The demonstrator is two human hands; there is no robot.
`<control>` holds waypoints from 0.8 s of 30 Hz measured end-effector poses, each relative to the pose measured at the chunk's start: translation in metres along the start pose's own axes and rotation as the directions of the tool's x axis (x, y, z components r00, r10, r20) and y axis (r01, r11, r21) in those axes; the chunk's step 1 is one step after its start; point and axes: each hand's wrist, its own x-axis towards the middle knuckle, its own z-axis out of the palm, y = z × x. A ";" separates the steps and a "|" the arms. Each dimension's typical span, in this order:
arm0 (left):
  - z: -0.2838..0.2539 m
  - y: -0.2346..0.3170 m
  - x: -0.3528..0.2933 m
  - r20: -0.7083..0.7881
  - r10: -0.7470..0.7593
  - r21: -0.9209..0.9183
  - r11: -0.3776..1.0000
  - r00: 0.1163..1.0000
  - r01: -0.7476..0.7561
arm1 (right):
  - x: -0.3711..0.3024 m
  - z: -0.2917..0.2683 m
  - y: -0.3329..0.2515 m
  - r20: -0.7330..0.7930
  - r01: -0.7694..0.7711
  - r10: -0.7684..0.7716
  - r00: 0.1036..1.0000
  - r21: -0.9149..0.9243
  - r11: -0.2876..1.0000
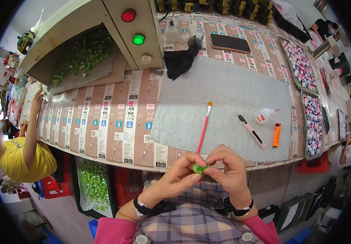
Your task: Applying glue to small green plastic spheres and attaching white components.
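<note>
In front of my apron, near the table's front edge, both hands meet on a small green and pale, rounded piece (199, 168). My left hand (177, 174) pinches it between thumb and fingers. My right hand (227, 168) has its thumb and fingertips closed on the piece's right side, at a bright green bit. The fingers cover part of it, so its exact kind does not show. Just beyond the hands lies a red-handled paintbrush (204, 132), bristles pointing away. Right of it are a pink and black utility knife (251, 131), a white glue bottle (266, 116) and an orange stick-shaped thing (277, 135).
A grey-white sheet (220, 81) covers part of the table. Behind it lie a black cloth (180, 62) and a phone (230, 43). A machine (151, 24) stands left, trays of colourful pieces (313, 122) right. Below is a green-filled bin (95, 183); a person in yellow (27, 160) sits left.
</note>
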 end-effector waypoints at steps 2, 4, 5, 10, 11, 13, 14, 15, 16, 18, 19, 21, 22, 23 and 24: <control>-0.001 -0.003 -0.001 0.008 0.021 -0.022 1.000 1.000 -0.021 | -0.001 0.001 0.000 -0.008 0.040 -0.040 0.999 -0.054 0.998; -0.002 -0.006 0.000 0.017 0.037 -0.035 0.999 0.999 -0.036 | -0.004 0.002 -0.001 -0.022 0.115 -0.121 0.992 -0.162 0.980; -0.002 -0.007 0.000 0.014 0.036 -0.027 0.999 0.999 -0.035 | -0.005 0.003 -0.003 -0.040 0.147 -0.158 0.987 -0.201 0.968; -0.008 -0.005 -0.004 0.023 -0.013 -0.052 0.999 1.000 0.014 | -0.009 0.012 -0.013 -0.077 0.245 -0.293 0.953 -0.370 0.896; -0.007 -0.004 -0.004 0.025 -0.040 -0.080 0.996 0.999 0.042 | -0.010 0.012 -0.015 -0.075 0.263 -0.316 0.946 -0.398 0.879; -0.008 -0.004 -0.004 0.017 -0.093 -0.136 0.986 0.996 0.094 | -0.010 0.013 -0.014 -0.058 0.298 -0.359 0.932 -0.441 0.846; -0.009 -0.005 -0.004 0.013 -0.105 -0.173 0.979 0.994 0.105 | -0.009 0.015 -0.014 -0.053 0.308 -0.369 0.928 -0.448 0.839; -0.011 -0.007 -0.004 0.033 -0.084 -0.188 0.978 0.996 0.089 | -0.010 0.015 -0.015 -0.048 0.318 -0.380 0.924 -0.458 0.830; -0.014 -0.010 -0.004 0.053 -0.063 -0.205 0.976 0.997 0.073 | -0.011 0.016 -0.016 -0.043 0.328 -0.392 0.919 -0.468 0.821; -0.017 -0.012 -0.003 0.069 -0.029 -0.224 0.974 0.997 0.044 | -0.011 0.017 -0.017 -0.037 0.341 -0.404 0.914 -0.470 0.814; -0.017 -0.012 -0.002 0.066 -0.016 -0.227 0.973 0.998 0.031 | -0.011 0.017 -0.018 -0.036 0.346 -0.410 0.911 -0.474 0.810; -0.019 -0.014 -0.001 0.066 -0.014 -0.248 0.968 0.998 0.030 | -0.011 0.018 -0.018 -0.040 0.344 -0.413 0.910 -0.483 0.805; -0.020 -0.014 -0.001 0.070 -0.026 -0.266 0.963 0.997 0.044 | -0.010 0.018 -0.018 -0.042 0.343 -0.414 0.909 -0.487 0.803; -0.021 -0.015 -0.001 0.073 -0.037 -0.283 0.957 0.997 0.057 | -0.010 0.018 -0.017 -0.041 0.346 -0.417 0.908 -0.489 0.801; -0.022 -0.015 -0.002 0.075 -0.042 -0.290 0.955 0.996 0.062 | -0.010 0.019 -0.017 -0.040 0.348 -0.420 0.907 -0.493 0.798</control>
